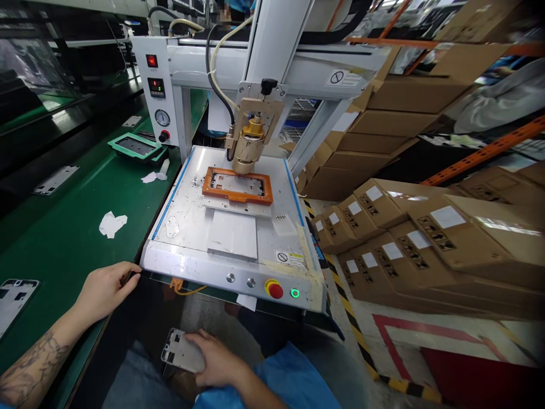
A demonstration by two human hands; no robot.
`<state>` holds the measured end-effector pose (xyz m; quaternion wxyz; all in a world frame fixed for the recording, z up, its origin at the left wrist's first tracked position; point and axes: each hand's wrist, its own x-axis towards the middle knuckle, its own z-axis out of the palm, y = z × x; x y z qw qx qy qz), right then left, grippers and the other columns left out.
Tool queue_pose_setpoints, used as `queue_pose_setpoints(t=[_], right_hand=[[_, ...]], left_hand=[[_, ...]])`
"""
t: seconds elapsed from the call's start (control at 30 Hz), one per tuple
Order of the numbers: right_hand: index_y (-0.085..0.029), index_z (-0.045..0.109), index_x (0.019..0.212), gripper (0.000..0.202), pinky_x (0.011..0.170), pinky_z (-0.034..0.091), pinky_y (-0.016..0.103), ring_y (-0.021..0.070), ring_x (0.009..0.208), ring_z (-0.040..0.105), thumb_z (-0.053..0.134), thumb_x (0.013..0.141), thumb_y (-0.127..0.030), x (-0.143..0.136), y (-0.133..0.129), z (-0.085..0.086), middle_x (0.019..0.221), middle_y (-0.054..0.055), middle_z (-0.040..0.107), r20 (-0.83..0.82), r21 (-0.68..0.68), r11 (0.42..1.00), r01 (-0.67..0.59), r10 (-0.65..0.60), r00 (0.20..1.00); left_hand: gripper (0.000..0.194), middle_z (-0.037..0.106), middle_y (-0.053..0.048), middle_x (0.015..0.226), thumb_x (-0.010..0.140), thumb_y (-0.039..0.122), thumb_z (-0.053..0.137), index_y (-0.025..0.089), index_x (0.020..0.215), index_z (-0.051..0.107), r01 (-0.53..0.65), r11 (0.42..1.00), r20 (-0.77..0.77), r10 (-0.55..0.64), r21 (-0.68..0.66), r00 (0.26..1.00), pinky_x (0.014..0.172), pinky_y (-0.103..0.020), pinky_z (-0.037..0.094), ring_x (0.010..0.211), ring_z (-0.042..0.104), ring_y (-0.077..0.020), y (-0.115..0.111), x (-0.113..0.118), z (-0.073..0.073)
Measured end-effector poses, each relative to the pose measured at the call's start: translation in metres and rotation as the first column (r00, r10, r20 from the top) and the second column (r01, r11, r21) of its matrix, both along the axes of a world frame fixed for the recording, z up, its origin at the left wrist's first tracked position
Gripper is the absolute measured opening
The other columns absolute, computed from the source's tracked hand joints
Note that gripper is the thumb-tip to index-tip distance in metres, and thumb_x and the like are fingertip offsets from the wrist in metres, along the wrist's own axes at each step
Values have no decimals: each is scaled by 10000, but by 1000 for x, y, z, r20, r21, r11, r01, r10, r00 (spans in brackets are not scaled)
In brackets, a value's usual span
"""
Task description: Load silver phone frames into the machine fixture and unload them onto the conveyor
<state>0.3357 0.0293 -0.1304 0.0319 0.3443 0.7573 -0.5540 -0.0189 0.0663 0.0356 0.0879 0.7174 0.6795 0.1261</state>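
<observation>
- On the far left, a silver plate (17, 304) lies on the green tabletop (72, 238), partly cut off from view.
- Farther back on the tabletop lies another thin silver plate (57, 180).
- The left hand (104, 289) rests at the tabletop's edge, its fingertips by the front corner of the white machine (187, 262). Its grip is loose and narrow, with a small gap between thumb and finger.
- Past it is a torn white scrap (113, 225). Farther back sits a green tray (128, 146) with a dark middle.
- Below the machine's front edge, the right hand (219, 359) holds a grey phone plate (183, 352). Its grip is closed on the plate's right end, and the end with the holes points left.
- On the machine, an orange holder (249, 200) has a silver phone frame (238, 184) inside. A gold tool (248, 150) hangs over its back edge.
- Next come a red button (276, 291) and a green-lit button (294, 293).
- On the right, brown boxes (409, 250) are piled up.
</observation>
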Motion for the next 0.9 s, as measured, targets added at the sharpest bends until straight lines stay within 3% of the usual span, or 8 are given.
queue_pose_setpoints(t=[0.63,0.9], right_hand=[[-315,506,1547,1047,1184,385,427,378,1387,516,874,566,-330,1,5,11,1507,75,558,2,-34,999,-17,18,1000],[-341,473,1567,1083,1188,387,450,391,1389,512,884,565,-313,1,-2,-12,1525,73,543,13,2,1000,-28,28,1000]], left_hand=[[345,652,20,817,1079,518,464,279,1177,693,13,1000,9,-13,-28,1000,629,-290,388,682,617,-165,-1,4,8],[331,641,26,808,1083,518,468,289,1177,687,4,999,17,-4,-37,1000,644,-304,395,687,614,-172,-1,4,7]])
